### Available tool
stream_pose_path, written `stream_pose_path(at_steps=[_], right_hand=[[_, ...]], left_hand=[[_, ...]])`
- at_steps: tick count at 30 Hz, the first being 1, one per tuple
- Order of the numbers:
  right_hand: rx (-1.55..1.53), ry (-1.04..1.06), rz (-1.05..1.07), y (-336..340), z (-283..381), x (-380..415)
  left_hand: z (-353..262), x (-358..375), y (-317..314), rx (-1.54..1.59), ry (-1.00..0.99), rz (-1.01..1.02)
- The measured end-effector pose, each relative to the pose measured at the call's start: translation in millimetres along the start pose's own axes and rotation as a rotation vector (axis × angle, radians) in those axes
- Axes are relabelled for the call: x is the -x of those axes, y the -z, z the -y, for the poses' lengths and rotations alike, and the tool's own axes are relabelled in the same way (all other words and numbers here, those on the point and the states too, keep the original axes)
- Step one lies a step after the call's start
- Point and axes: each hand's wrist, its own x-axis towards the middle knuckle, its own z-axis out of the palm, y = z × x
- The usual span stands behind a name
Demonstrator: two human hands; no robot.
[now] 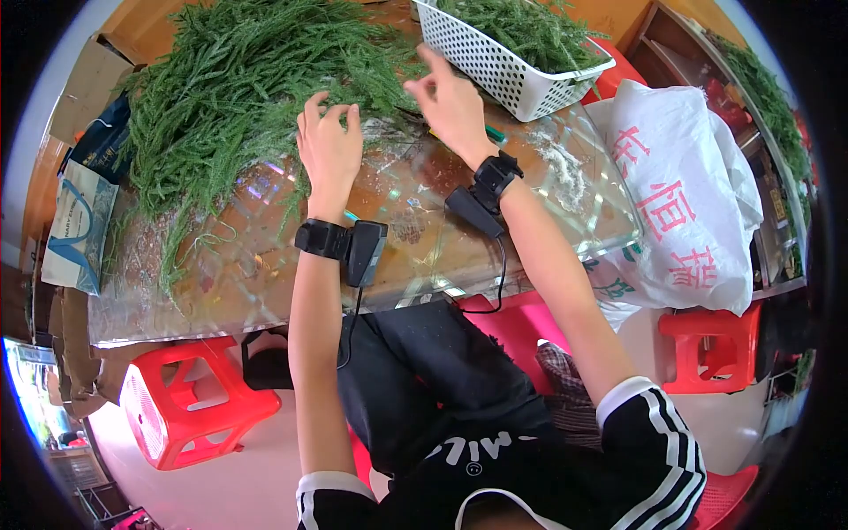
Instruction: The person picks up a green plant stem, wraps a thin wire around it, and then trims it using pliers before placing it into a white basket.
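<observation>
A large heap of green artificial pine sprigs [238, 97] covers the left and back of the table. My left hand [331, 150] is at the heap's front edge, fingers apart and slightly bent, with no object visible in it. Over the table to its right, my right hand [449, 110] has its fingers spread, close to the sprigs and the white basket; it holds nothing that I can see. The white perforated basket [521, 84] stands at the back right with more sprigs inside. A green pen-like stick [495, 135] lies beside my right wrist.
White powdery bits [561, 168] are scattered on the table's clear cover [424, 243]. A stuffed white sack [676, 199] with red lettering leans at the right edge. A paper bag [79, 225] hangs at the left. Red stools [190, 397] stand below the table.
</observation>
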Motion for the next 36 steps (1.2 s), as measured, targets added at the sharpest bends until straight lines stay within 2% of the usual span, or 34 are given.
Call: stream_pose_path(at_steps=[1, 2, 5, 6, 9, 10, 13, 14, 15, 17, 18, 19, 21, 22, 25, 30, 33, 34, 36], right_hand=[[-0.032, 0.096, 0.062, 1.3, 5.1, 1.5], [-0.034, 0.1, 0.063, -1.6, 4.1, 3.7], [0.311, 0.44, 0.177, -13.0, -2.9, 11.6], [0.31, 0.445, 0.179, -12.6, -2.8, 11.5], [0.216, 0.226, 0.297, -11.1, -2.5, 9.3], [0.215, 0.231, 0.299, -11.3, -0.8, 8.2], [-0.45, -0.188, 0.539, -12.4, 4.5, 6.3], [-0.451, -0.188, 0.536, -12.1, 5.9, 6.9], [-0.672, -0.266, 0.604, -10.4, 9.3, 8.9], [-1.118, -0.42, 0.736, -7.2, 16.2, 11.6], [-1.118, -0.418, 0.737, -6.1, 17.1, 11.1], [-1.214, -0.415, 0.766, -4.2, 17.0, 10.5], [-1.402, -0.407, 0.819, 1.5, 17.4, 9.3], [-1.401, -0.406, 0.816, 3.8, 17.8, 8.7], [-1.706, -0.46, 0.642, 8.7, 20.1, 7.1], [-1.953, -0.524, 0.478, 14.5, 16.1, 4.9], [-2.056, -0.288, 0.653, 12.3, 10.5, 6.1], [-2.057, -0.286, 0.652, 11.6, 9.0, 5.3], [-2.088, -0.125, 0.798, 12.0, 8.2, 2.6]], left_hand=[[0.4, -0.1, -0.2, 0.01, 0.01, 0.003], [1.0, -0.1, -0.3, 0.021, 0.02, 0.007], [2.2, -0.4, -2.0, 0.052, 0.016, 0.007], [2.8, -0.5, -2.4, 0.068, 0.014, 0.009], [11.7, -2.9, -12.9, 0.2, 0.036, -0.02], [12.5, -3.8, -12.5, 0.266, 0.044, -0.031], [16.4, -6.4, -9.1, 0.361, 0.115, 0.042], [16.5, -7.6, -8.9, 0.409, 0.147, 0.083], [15.8, -8.7, -8.6, 0.409, 0.144, 0.083], [15.2, -10.5, -7.8, 0.515, 0.381, 0.16], [15.2, -11.4, -7.3, 0.567, 0.501, 0.198], [15.1, -11.8, -6.6, 0.567, 0.499, 0.197], [6.4, -11.9, 2.6, 0.722, 0.639, 0.24], [3.3, -11.9, 5.7, 0.799, 0.709, 0.262], [1.4, -11.2, 9.3, 0.892, 0.642, 0.315], [2.0, -10.3, 11.7, 1.099, 0.608, 0.411], [0.3, -12.1, 13.6, 1.252, 0.684, 0.383], [-0.2, -13.0, 14.5, 1.33, 0.721, 0.366], [-1.5, -15.9, 15.6, 1.437, 0.716, 0.362]])
